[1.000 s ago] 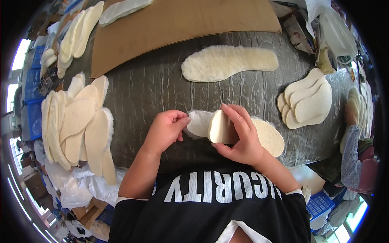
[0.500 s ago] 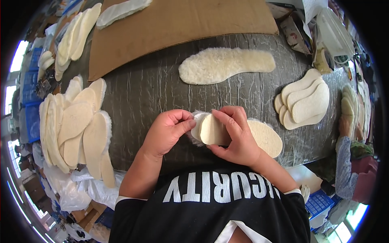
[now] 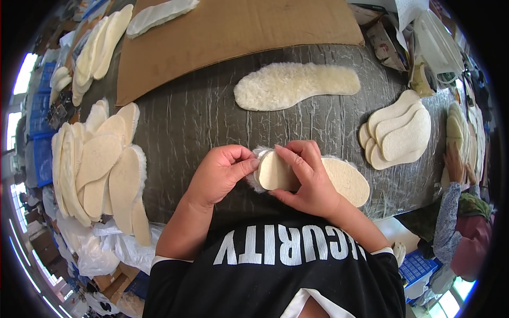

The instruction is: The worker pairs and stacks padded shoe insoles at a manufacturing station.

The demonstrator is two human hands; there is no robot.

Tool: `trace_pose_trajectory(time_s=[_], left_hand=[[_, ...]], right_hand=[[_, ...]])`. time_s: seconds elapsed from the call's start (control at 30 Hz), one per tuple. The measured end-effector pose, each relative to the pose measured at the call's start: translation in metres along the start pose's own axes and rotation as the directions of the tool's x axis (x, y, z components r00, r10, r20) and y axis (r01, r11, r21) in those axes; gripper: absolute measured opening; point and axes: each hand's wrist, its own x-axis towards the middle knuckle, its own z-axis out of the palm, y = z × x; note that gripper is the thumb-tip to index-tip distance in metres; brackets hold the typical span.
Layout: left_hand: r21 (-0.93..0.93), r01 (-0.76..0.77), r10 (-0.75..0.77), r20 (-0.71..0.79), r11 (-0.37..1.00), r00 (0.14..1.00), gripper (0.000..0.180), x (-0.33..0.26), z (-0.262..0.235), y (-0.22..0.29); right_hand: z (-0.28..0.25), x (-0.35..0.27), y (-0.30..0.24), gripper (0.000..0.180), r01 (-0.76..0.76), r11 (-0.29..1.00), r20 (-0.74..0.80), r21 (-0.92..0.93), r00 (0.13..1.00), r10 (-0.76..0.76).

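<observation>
Near the table's front edge lies a fleecy insole (image 3: 347, 183), its smooth cream side up and its fluffy fringe showing at the left end. My right hand (image 3: 310, 177) grips a felt insole (image 3: 271, 172) laid over it, thumb and fingers on its two edges, with the end bent up. At the left tip, my left hand (image 3: 228, 169) pinches the edge of the layers between thumb and forefinger; a white layer shows there beneath the felt. Farther back, a single fleece insole (image 3: 297, 86) rests wool side up.
Fleece-backed insoles (image 3: 101, 164) are piled at the left. Several felt insoles (image 3: 405, 132) overlap at the right. A cardboard sheet (image 3: 238, 32) covers the far side, with a white strip (image 3: 161, 16) on it. At the far right a co-worker's hand (image 3: 454, 161) touches stacked insoles (image 3: 457, 124).
My left fingers have shifted slightly right, closer over the insole's tip, and less of the white layer shows. The co-worker's arm at the far right has moved.
</observation>
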Motion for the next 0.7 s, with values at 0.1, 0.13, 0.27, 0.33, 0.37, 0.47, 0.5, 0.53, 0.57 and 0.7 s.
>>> trace_pose_trajectory(time_s=[0.1, 0.13, 0.27, 0.33, 0.37, 0.47, 0.5, 0.53, 0.57, 0.7], left_hand=[[-0.015, -0.007, 0.007, 0.004, 1.0, 1.0, 0.012, -0.0003, 0.0001, -0.0009], [-0.006, -0.01, 0.01, 0.005, 1.0, 1.0, 0.013, -0.0008, -0.0005, -0.0009], [0.02, -0.002, 0.002, 0.002, 1.0, 1.0, 0.016, -0.0031, 0.0012, 0.0022], [0.01, -0.005, 0.005, -0.007, 1.0, 1.0, 0.016, -0.0044, 0.0025, 0.0009], [-0.001, -0.009, 0.009, -0.016, 1.0, 1.0, 0.017, -0.0051, 0.0029, 0.0003], [0.002, -0.031, 0.031, -0.015, 1.0, 0.999, 0.018, -0.0061, 0.003, -0.0013], [0.002, -0.03, 0.03, -0.015, 1.0, 0.999, 0.018, -0.0064, 0.0034, -0.0004], [0.005, -0.029, 0.029, -0.011, 1.0, 1.0, 0.017, -0.0069, 0.0042, 0.0013], [0.009, -0.028, 0.028, -0.006, 1.0, 1.0, 0.016, -0.0073, 0.0046, 0.0023], [0.102, -0.091, 0.09, 0.014, 0.991, 0.996, 0.014, -0.0085, 0.0033, 0.0018]], right_hand=[[0.0001, -0.0001, -0.0004, 0.083, -0.006, 1.0, 0.0, 0.0, 1.0, 0.006], [0.0001, 0.0, -0.0005, 0.083, -0.007, 1.0, 0.004, -0.004, 1.0, 0.007], [0.0003, -0.0001, -0.0005, 0.082, -0.005, 1.0, 0.004, -0.009, 1.0, 0.005], [0.0005, -0.0005, -0.0003, 0.082, -0.002, 1.0, 0.002, -0.008, 1.0, 0.002], [0.0005, -0.0005, -0.0005, 0.082, -0.002, 1.0, 0.002, -0.007, 1.0, 0.002], [0.0005, -0.0004, -0.0006, 0.083, -0.002, 1.0, 0.003, -0.004, 1.0, 0.002], [0.0006, -0.0007, -0.0003, 0.083, 0.001, 1.0, 0.002, -0.007, 1.0, 0.0], [0.0006, -0.0009, 0.0, 0.083, 0.003, 1.0, 0.002, -0.009, 1.0, -0.003], [0.0007, -0.001, 0.0, 0.083, 0.003, 1.0, 0.002, -0.009, 1.0, -0.003], [0.0012, -0.0012, 0.0003, 0.083, 0.009, 1.0, -0.013, -0.003, 1.0, -0.009]])
